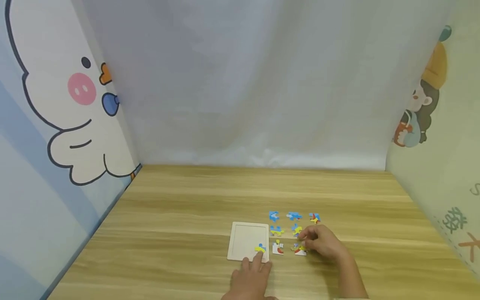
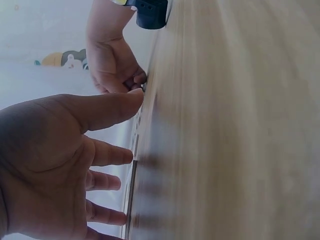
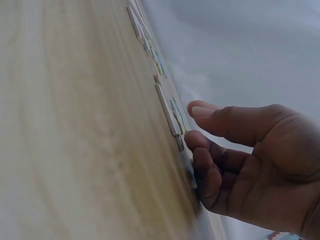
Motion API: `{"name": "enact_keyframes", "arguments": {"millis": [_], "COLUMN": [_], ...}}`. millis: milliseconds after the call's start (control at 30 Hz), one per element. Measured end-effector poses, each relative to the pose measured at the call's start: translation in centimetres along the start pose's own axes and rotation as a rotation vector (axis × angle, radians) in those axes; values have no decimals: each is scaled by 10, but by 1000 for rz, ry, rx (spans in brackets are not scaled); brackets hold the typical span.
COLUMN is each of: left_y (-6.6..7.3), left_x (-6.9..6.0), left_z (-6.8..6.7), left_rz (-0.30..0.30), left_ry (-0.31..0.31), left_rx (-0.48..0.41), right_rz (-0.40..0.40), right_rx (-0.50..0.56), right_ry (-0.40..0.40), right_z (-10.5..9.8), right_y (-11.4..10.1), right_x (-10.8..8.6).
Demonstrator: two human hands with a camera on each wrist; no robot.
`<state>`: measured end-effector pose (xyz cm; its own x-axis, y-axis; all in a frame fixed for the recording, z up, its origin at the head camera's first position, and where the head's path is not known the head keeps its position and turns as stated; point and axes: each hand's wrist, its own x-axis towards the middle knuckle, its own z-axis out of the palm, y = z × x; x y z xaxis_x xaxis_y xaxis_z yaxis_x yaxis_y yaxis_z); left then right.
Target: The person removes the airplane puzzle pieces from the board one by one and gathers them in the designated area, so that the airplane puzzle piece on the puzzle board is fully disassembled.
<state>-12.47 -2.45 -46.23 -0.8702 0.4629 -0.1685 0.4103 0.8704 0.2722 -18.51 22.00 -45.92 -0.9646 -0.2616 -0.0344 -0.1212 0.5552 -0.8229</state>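
My left hand [image 1: 250, 278] lies at the near edge of a square wooden puzzle tray [image 1: 237, 239], fingers spread. One fingertip touches a yellow-and-blue jigsaw piece [image 1: 260, 248] in the tray's near right corner. My right hand [image 1: 325, 243] hovers low over the pieces at the right, fingers bent, thumb apart from the index finger. Close to its fingertips are a white, red and yellow piece [image 1: 300, 251] and a blue-and-yellow piece [image 1: 296, 228]. Nothing shows between thumb and index finger in the right wrist view; whatever lies beneath the palm is hidden.
Loose pieces lie in rows right of the tray: blue ones [image 1: 273, 216] at the back, a blue-and-yellow one [image 1: 276, 230] mid-row, a white-and-red one [image 1: 278, 248] in front. The wooden table [image 1: 168, 233] meets a white curtain [image 1: 255, 91] behind and printed panels at both sides.
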Motion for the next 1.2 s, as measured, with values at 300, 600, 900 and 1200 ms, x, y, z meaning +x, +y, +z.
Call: {"name": "enact_keyframes", "arguments": {"millis": [300,600,900,1200], "left_y": [-15,-30,-47,-60], "left_x": [-6,-8,-8,-3], "left_z": [-3,-7,-13,-17], "left_rz": [25,65,38,42], "left_ry": [83,126,134,156], "left_rx": [-118,-165,-206,-197], "right_rz": [-15,-59,-95,-99], "right_rx": [-18,56,108,76], "right_ry": [47,-20,-74,-55], "right_z": [9,24,38,58], "right_y": [-10,-20,-26,-41], "right_x": [0,1,0,3]}}
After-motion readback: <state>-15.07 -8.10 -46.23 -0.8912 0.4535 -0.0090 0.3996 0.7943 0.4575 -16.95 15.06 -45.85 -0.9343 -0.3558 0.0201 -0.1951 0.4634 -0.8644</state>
